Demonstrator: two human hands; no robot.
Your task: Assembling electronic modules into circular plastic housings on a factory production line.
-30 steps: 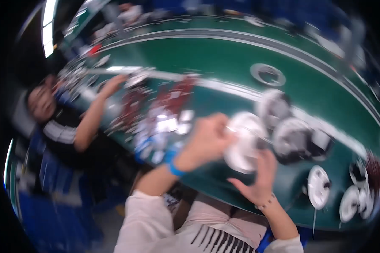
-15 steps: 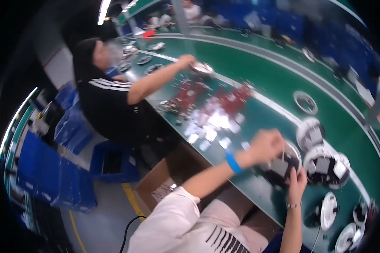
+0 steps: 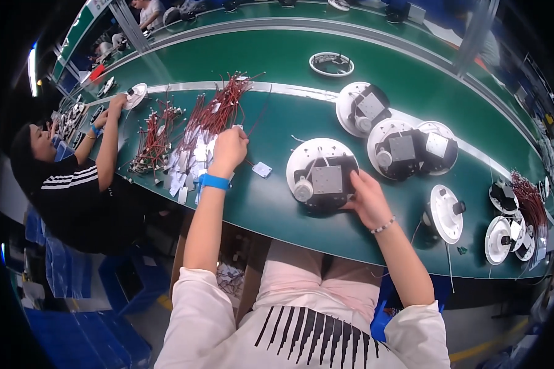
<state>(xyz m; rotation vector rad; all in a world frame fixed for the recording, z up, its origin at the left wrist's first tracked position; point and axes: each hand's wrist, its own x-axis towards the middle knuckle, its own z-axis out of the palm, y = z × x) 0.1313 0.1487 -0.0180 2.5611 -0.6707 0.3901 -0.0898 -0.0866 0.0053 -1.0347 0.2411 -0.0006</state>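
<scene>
My right hand (image 3: 370, 200) grips the right rim of a round white assembly (image 3: 301, 158). It carries a black housing, a square grey plate and a small round motor-like part, and it tilts just over the green table. My left hand (image 3: 229, 149) is closed in a pinch beside a pile of white tag-like pieces (image 3: 191, 154) on red wires (image 3: 218, 111). A red wire runs from the fingers to a small white rectangular piece (image 3: 262, 170) lying on the table; the pinched end is partly hidden.
Similar round assemblies (image 3: 393, 147) stand to the right, beside a tilted white disc unit (image 3: 446, 214). A white ring (image 3: 331, 64) lies farther back. At the left, a co-worker in a black shirt (image 3: 74, 190) handles a white disc (image 3: 136, 96). An open carton (image 3: 247, 270) is below the table edge.
My left hand has moved away from the assembly to the wire pile. My right hand still holds the assembly. The view has turned, and its blur is gone.
</scene>
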